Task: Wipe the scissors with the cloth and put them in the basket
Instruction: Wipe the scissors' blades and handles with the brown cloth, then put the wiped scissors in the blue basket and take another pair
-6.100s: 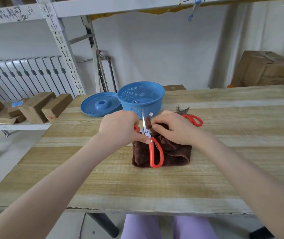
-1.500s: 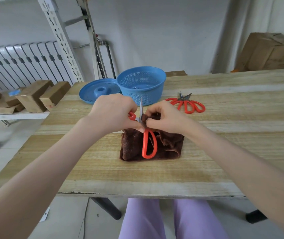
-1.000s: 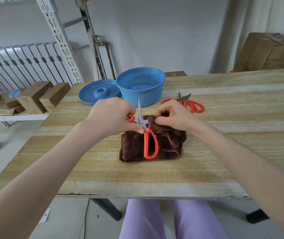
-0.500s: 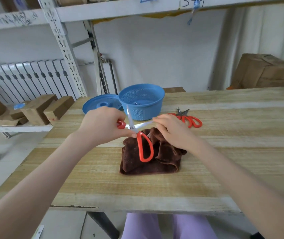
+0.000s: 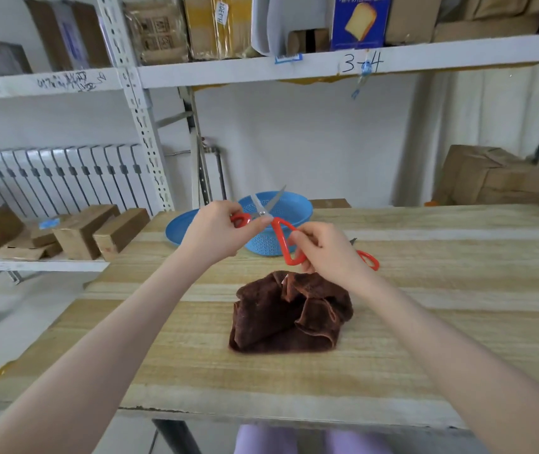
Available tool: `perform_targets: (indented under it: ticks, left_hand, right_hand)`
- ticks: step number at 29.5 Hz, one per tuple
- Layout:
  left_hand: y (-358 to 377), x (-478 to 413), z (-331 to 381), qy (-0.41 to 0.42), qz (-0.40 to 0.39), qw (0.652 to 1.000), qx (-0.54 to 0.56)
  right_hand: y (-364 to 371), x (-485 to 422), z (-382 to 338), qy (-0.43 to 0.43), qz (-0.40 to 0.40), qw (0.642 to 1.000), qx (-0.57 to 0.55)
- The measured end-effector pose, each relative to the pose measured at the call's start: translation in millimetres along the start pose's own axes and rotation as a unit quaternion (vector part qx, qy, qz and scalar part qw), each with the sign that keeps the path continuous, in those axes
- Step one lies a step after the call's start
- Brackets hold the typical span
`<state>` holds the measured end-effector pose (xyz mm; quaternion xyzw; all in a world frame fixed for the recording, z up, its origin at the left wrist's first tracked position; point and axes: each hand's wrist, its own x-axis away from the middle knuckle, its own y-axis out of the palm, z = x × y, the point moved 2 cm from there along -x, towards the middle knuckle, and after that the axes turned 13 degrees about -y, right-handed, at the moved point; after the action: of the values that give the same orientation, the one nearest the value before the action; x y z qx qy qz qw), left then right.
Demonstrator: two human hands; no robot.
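- The red-handled steel scissors (image 5: 262, 212) are hanging in the air just in front of the blue perforated plastic basket (image 5: 301, 209), with their blades standing apart in a V and pointing up and away.
- The left hand (image 5: 215, 232) is pinching the small handle loop, and the right hand (image 5: 323, 253) is hooking its fingers through the large loop. Both grips are closing on the scissors.
- The crumpled brown cloth (image 5: 289, 314) is lying on the pale wooden worktop (image 5: 196, 355) below the hands, with neither hand holding it.
- A second red-handled pair (image 5: 369, 259) is showing partly behind the right hand.
- Likely hazard: with each hand pulling on a separate loop, the blades may be spreading further. Open tips could catch on the basket's rim or mesh, or nick a finger, as the scissors go in.
- Against half a second earlier, the scissors are now sitting higher and nearer the basket. The right hand is now gripping the large loop instead of working at the blade over the cloth.
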<state>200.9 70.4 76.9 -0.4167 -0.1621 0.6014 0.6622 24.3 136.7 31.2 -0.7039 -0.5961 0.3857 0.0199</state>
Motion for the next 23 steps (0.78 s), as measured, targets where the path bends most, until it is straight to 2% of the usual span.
perform_targets:
  ticks: [6, 11, 17, 23]
  left_hand:
    - [12.4, -10.2, 5.3, -0.073, -0.103, 0.986, 0.108]
    - [27.1, -21.4, 7.7, -0.148, -0.141, 0.936, 0.287]
    - [46.1, -45.1, 8.9, -0.159, -0.129, 0.931, 0.303]
    - [62.0, -57.3, 10.7, -0.170, -0.139, 0.909, 0.355]
  right_hand:
    - [4.7, -7.9, 5.7, 0.051, 0.038, 0.994, -0.087]
    - [7.8, -17.6, 10.7, 0.080, 0.062, 0.988, -0.120]
    - [15.8, -43.2, 10.1, 0.097, 0.069, 0.988, -0.097]
    - [17.6, -64.1, 21.8, 0.113, 0.088, 0.987, -0.076]
